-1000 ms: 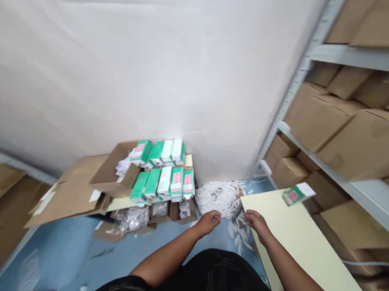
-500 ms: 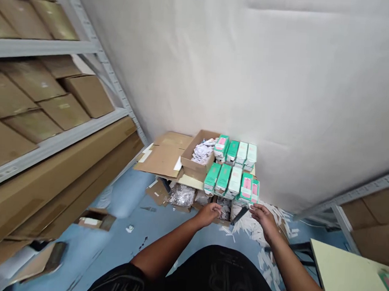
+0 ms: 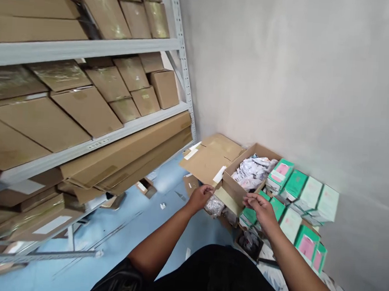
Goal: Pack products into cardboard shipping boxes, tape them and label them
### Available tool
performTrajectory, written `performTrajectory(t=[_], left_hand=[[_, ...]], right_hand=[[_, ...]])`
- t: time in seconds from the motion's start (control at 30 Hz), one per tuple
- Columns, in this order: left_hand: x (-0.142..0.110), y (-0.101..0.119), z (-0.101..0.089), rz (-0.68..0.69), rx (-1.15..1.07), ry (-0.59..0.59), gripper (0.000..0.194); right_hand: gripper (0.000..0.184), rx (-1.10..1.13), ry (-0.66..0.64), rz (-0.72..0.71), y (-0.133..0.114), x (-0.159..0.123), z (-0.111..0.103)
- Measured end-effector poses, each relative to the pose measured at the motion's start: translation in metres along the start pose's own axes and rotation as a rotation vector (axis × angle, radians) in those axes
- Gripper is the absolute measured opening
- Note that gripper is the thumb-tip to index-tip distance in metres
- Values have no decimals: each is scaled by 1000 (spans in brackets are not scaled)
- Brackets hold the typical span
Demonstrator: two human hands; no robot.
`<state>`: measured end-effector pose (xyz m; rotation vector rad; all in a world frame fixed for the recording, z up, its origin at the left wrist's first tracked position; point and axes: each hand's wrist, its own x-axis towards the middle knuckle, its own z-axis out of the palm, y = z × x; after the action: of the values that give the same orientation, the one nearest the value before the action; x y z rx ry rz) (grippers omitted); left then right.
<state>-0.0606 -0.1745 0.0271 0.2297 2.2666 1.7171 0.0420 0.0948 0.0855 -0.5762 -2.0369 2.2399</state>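
My left hand (image 3: 200, 196) and my right hand (image 3: 257, 206) are held out in front of me, just short of an open cardboard box (image 3: 234, 189) filled with crumpled white packets (image 3: 253, 168). Both hands have their fingers curled; whether anything is between them cannot be made out. To the right of the box, green and white small cartons (image 3: 297, 191) are stacked in rows, some with pink panels. A clear bag of silvery bits (image 3: 214, 205) lies under the box flap, close to my left hand.
A grey metal shelf rack (image 3: 88, 49) full of brown cartons fills the left side. Long flat cartons (image 3: 131, 155) lean under it. A flattened cardboard sheet (image 3: 210, 155) lies behind the open box. The floor (image 3: 116, 233) is blue with scraps; a white wall stands behind.
The view has swung left, from the yellow table and right rack to the left rack. My hands stay held out together and are now near the open box's flap.
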Motion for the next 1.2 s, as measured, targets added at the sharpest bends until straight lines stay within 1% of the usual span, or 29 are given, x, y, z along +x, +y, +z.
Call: performTrajectory(t=[0.07, 0.17, 0.27, 0.37, 0.43, 0.53, 0.6, 0.67, 0.73, 0.8, 0.87, 0.97, 1.03, 1.1, 1.13, 1.2], left_hand=[[19, 7, -25, -25, 84, 86, 28], [44, 16, -59, -76, 286, 187, 29], [70, 17, -91, -120, 438, 228, 32], [105, 7, -125, -149, 501, 231, 37], [135, -5, -148, -171, 545, 215, 41], [185, -27, -176, -192, 586, 161, 53], [218, -41, -190, -190, 590, 98, 61], [247, -53, -201, -187, 576, 14, 64], [269, -61, -208, -198, 554, -66, 64], [287, -67, -214, -215, 529, -120, 60], [300, -70, -218, -231, 493, -152, 56], [315, -73, -222, -235, 369, -240, 49], [321, -76, -223, -222, 263, -322, 42], [324, -77, -223, -201, 189, -374, 37], [324, -76, -224, -189, 157, -385, 39], [321, -71, -228, -167, 25, -410, 48]], right_hand=[[44, -14, -125, -25, -11, 32, 23], [38, -96, -280, -69, -22, 76, 60], [31, -311, -366, -146, -29, 112, 97], [29, -593, -412, -245, -30, 139, 133], [31, -731, -438, -261, -27, 154, 155], [31, -868, -419, -198, -14, 175, 183], [32, -936, -355, -135, 0, 190, 198], [34, -995, -260, -69, 16, 204, 208], [36, -1034, -162, -4, 31, 215, 215], [33, -1047, -95, 51, 42, 223, 218], [28, -1043, -58, 90, 50, 226, 219], [23, -1032, 2, 121, 56, 229, 218], [31, -1024, 53, 124, 58, 231, 216], [42, -996, 129, 113, 60, 232, 213], [47, -976, 172, 105, 60, 233, 212], [52, -939, 254, 92, 60, 234, 209]])
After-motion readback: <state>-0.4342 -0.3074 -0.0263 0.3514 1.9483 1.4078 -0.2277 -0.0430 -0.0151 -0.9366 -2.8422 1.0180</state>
